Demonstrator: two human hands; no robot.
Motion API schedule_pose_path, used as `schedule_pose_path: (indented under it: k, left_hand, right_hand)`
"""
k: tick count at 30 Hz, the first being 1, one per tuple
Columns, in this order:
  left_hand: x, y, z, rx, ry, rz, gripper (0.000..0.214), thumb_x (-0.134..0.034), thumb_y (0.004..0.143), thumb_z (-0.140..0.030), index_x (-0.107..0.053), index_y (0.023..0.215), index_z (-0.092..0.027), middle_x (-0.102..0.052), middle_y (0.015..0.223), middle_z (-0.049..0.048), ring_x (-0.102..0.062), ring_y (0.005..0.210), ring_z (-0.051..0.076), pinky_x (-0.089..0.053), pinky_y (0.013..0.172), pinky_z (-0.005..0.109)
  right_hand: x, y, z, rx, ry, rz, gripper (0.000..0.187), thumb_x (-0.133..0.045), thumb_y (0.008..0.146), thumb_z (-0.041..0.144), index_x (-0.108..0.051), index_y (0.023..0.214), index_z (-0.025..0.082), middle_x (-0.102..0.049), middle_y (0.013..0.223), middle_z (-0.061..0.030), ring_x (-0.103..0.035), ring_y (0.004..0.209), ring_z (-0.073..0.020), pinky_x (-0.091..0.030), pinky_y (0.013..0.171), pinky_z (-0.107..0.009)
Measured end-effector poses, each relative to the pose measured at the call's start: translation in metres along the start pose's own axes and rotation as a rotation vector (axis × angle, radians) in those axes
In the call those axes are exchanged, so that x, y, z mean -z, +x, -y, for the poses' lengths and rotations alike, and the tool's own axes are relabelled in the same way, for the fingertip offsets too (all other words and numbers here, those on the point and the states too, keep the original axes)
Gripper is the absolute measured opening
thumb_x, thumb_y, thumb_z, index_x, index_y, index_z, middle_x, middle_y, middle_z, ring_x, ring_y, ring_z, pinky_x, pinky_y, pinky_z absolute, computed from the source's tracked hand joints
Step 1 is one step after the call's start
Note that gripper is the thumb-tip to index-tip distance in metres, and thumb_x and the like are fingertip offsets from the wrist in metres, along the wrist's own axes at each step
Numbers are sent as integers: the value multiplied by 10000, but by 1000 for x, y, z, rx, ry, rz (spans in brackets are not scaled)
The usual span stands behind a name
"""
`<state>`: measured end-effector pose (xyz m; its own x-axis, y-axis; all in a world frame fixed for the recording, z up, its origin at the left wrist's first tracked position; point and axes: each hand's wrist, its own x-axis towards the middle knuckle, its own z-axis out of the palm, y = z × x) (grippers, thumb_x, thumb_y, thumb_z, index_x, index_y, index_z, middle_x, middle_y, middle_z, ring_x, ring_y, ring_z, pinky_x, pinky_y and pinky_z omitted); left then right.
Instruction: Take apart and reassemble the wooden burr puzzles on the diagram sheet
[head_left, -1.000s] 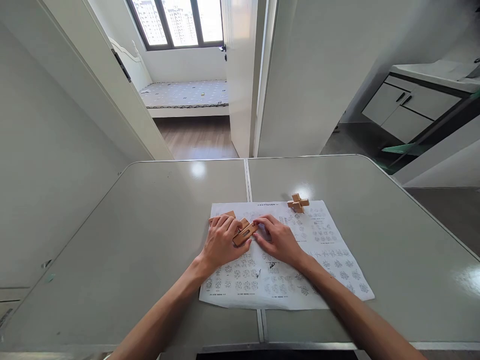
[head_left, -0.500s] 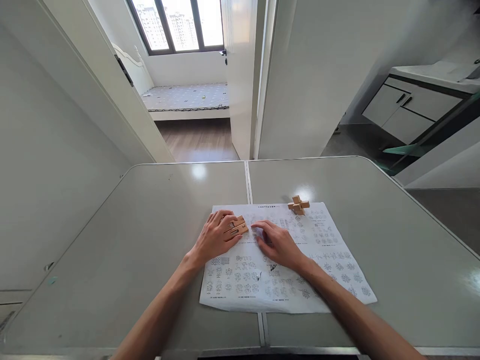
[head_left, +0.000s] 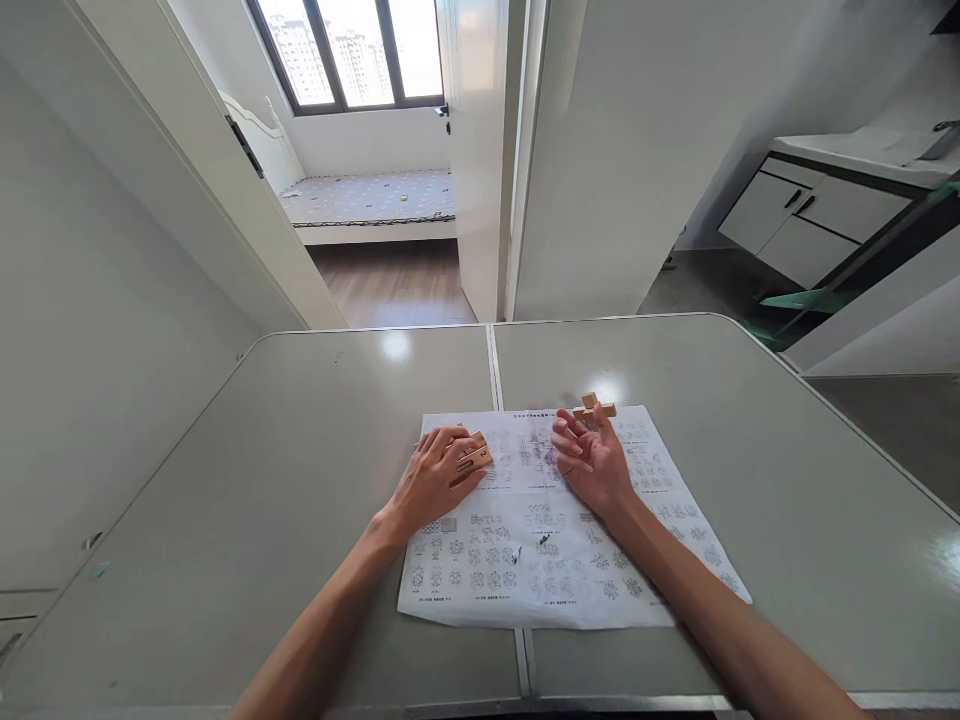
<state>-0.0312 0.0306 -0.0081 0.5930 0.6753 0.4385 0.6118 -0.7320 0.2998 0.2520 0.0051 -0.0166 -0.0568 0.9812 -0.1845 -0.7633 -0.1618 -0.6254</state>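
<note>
My left hand (head_left: 441,468) lies over several flat wooden puzzle pieces (head_left: 474,456), its thumb on the near side and its fingers across the top. Slots show in the part that sticks out; the rest is hidden under the hand. My right hand (head_left: 595,462) is turned palm up with loosely curled, spread fingers and holds nothing. Just beyond its fingertips stands a cross-shaped wooden burr puzzle (head_left: 598,409), partly covered by the fingers. Beneath both hands spreads a white instruction sheet (head_left: 480,604) printed with rows of small diagrams.
The grey table (head_left: 315,450) has a metal seam (head_left: 494,370) down its middle and a metal rim. Past its far edge are an open door (head_left: 480,170) and a bed (head_left: 375,200). A white cabinet (head_left: 814,215) stands far right.
My right hand has moved right and away from the left hand, rolling from palm down to palm up near the burr puzzle. The left hand stays on the wooden pieces.
</note>
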Motion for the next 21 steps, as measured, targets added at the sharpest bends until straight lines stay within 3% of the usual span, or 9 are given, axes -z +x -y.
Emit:
schedule_pose_path:
  k: [5, 9, 12, 18, 21]
  left_hand:
    - [-2, -3, 2, 3, 12, 7, 246, -660, 998, -348, -592, 1205, -234, -636, 1283, 98, -626, 1204, 266, -513, 1049, 455]
    - [-2, -3, 1, -11, 6, 2, 226, -648, 1005, -329, -588, 1203, -238, -636, 1280, 99, -630, 1215, 263, -511, 1041, 448]
    - [-1, -1, 0, -29, -8, -12, 185, -641, 1008, -301, -599, 1177, -238, -651, 1250, 95, -636, 1218, 258, -510, 1037, 444]
    - [2, 3, -7, -48, -99, -55, 99, -640, 1004, -247, -632, 1103, -246, -698, 1174, 65, -656, 1186, 235, -527, 1026, 426]
    - [3, 4, -16, -20, -207, -88, 85, -644, 1007, -259, -633, 1090, -249, -708, 1122, 58, -671, 1133, 230, -532, 1029, 433]
  right_hand:
    - [7, 0, 3, 0, 118, 7, 444, -500, 1031, 612, -685, 1038, 209, -547, 811, -14, -393, 528, -109, -372, 310, -148]
    - [10, 4, 1, 48, 87, 9, 282, -602, 1008, 504, -656, 995, 227, -486, 754, 22, -346, 502, -96, -347, 313, -120]
    - [8, 6, -1, 63, 2, -19, 292, -683, 946, 505, -631, 896, 222, -422, 696, 48, -304, 478, -96, -311, 303, -141]
    - [-12, -7, -16, 55, -386, 34, 427, -553, 999, 590, -628, 819, 211, -494, 620, 35, -367, 454, -108, -304, 378, -218]
    - [-20, -19, -23, 82, -699, 192, 472, -507, 1031, 613, -655, 862, 198, -548, 627, 20, -435, 491, -122, -379, 478, -254]
